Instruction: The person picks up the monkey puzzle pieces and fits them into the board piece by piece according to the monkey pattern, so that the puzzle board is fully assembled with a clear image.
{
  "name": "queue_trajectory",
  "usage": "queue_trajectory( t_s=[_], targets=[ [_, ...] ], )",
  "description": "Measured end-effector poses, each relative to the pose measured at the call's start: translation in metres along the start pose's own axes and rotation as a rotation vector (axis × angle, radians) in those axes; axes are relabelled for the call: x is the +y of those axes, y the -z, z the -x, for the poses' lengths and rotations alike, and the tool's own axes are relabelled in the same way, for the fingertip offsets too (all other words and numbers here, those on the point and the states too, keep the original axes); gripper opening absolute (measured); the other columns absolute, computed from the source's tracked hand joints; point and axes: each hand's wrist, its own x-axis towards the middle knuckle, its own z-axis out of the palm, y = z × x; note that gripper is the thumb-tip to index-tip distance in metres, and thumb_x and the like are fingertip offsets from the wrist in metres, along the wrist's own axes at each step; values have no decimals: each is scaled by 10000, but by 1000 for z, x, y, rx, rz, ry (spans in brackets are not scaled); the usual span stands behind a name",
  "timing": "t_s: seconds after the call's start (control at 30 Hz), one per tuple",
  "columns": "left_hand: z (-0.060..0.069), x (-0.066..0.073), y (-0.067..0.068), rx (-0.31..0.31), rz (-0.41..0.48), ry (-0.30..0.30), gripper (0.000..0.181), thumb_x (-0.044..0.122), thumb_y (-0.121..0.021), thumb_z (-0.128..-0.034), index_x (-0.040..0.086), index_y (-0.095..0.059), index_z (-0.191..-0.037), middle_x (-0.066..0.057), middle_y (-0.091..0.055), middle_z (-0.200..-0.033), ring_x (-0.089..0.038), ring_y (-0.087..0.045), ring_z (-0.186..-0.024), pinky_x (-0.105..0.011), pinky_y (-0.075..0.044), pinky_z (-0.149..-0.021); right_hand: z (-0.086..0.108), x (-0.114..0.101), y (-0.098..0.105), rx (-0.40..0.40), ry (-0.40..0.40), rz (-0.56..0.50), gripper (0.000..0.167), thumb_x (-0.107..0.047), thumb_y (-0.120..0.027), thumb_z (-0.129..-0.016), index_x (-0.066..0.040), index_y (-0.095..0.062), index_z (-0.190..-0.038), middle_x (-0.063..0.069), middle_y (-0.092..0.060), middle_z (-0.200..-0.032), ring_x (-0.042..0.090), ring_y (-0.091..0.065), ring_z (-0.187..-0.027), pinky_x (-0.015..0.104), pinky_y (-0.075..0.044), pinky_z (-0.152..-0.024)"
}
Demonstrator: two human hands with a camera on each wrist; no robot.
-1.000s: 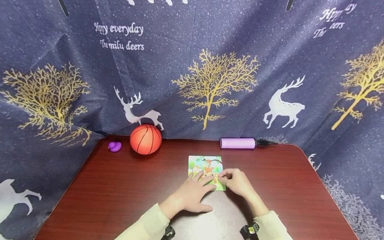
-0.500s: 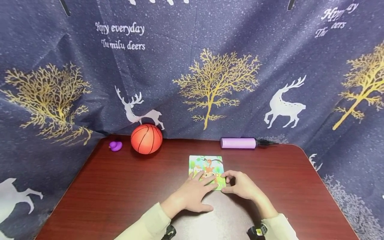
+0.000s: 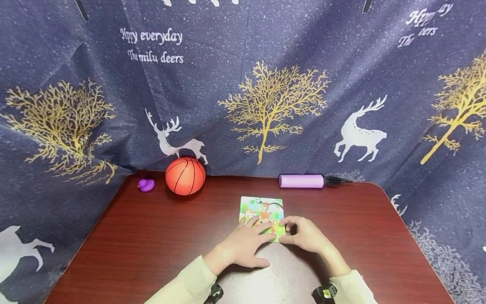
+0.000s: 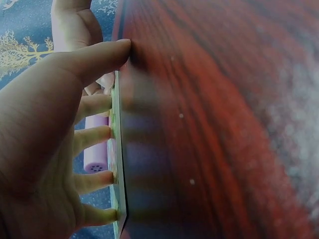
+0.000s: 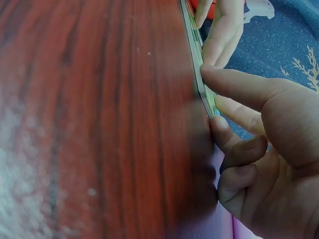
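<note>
A flat square picture puzzle board (image 3: 247, 206) with a cartoon monkey and green leaves lies on the table in front of me. My left hand (image 3: 247, 247) rests on its lower left part, with spread, fairly straight fingertips touching the picture and the thumb on the table. The left wrist view shows those fingers (image 4: 94, 138) along the board's top. At the right side my right hand (image 3: 305, 234) holds the lower right corner, thumb and forefinger at its edges. In the right wrist view the other fingers (image 5: 239, 179) are curled. Part of the picture is under my left hand.
The reddish-brown wooden table (image 3: 163, 236) bears a purple rubber duck (image 3: 146, 185) and an orange ball (image 3: 185, 176) at the back left. A lilac hand pump (image 3: 301, 181) lies at the back right. A blue patterned curtain (image 3: 212, 84) hangs behind.
My right hand has moved from over the picture to the board's right corner, its thumb and forefinger spreading apart. The board has shifted slightly right. My left hand stays nearly in place.
</note>
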Motion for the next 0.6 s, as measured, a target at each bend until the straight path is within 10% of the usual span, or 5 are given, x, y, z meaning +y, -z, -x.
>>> queue_trajectory(
  t_s=[0.6],
  targets=[
    [1,-4,1,-5,5,-5,746,651,-690,-873,354,-522,-1537,28,-376,-1642,-405,-336,-1484,-696,-324,-1109,-9,1,-5,62,-110,-53,211,-203,-876,-835,-169,-737,-989,-73,-600,-781,108,-547,-704,277,-448,-653]
  ],
)
